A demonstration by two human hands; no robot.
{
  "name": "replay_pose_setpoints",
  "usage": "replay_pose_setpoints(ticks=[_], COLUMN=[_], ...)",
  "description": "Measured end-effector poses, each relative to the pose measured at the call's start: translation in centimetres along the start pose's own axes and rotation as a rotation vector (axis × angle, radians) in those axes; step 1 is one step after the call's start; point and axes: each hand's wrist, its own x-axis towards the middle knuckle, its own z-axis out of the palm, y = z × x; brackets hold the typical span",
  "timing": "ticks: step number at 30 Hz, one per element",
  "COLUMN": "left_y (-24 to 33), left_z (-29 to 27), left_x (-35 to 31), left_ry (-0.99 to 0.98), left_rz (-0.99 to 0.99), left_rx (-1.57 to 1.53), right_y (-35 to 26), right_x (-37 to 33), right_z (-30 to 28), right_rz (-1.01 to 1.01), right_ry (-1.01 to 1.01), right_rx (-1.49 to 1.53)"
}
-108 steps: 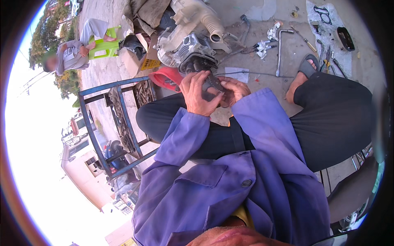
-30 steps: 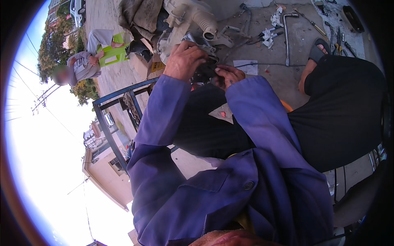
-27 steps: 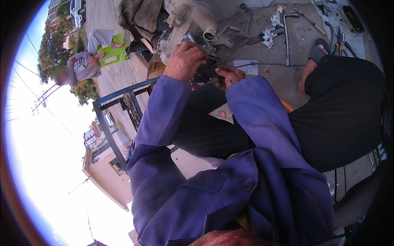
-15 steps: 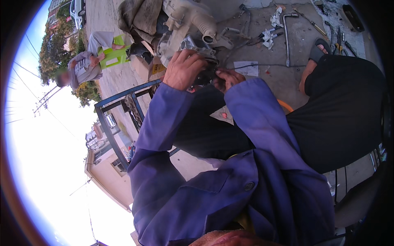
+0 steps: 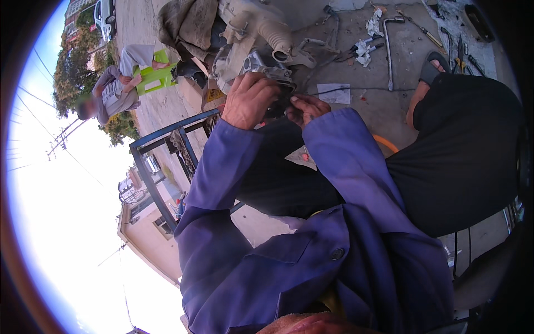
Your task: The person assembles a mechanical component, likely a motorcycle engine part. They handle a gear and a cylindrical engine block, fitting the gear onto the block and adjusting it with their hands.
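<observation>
A dusty metal engine casing with a ribbed tube stands just beyond my hands. My left hand is curled with its fingers bent over the near end of the casing, on a small dark part. My right hand is at the other side of that dark part, thumb and fingers pinched together. Most of the part is hidden by my fingers, and its kind does not show. What sits inside the right pinch is too small to make out.
A wheel wrench, pliers and crumpled paper lie on the ground at right, near my sandalled foot. A blue metal frame stands at left. Beyond it a person sits on a green chair.
My right fingers have shifted slightly left and closed in around the dark part. The left hand stays over the casing, moving only a little.
</observation>
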Motion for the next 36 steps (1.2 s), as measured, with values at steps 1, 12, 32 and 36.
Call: replay_pose_setpoints(ticks=[1,12,32,36], left_y=[0.1,0.1,-0.3,0.1], left_z=[-0.1,-0.1,-1.0,-1.3], left_x=[0.0,0.2,-1.1,-1.0], left_ry=[-0.012,-0.056,0.063,0.033], left_rz=[-0.003,-0.075,-0.02,-0.081], left_rx=[-0.012,-0.1,-0.092,-0.139], right_y=[0.0,0.1,0.3,0.2], right_x=[0.1,1.3,1.0,0.7], right_z=[0.0,-0.9,-1.4,-0.9], right_rz=[0.004,0.026,-0.02,0.017], right_ry=[-0.008,-0.085,-0.121,-0.067], right_rx=[0.007,0.03,-0.04,-0.053])
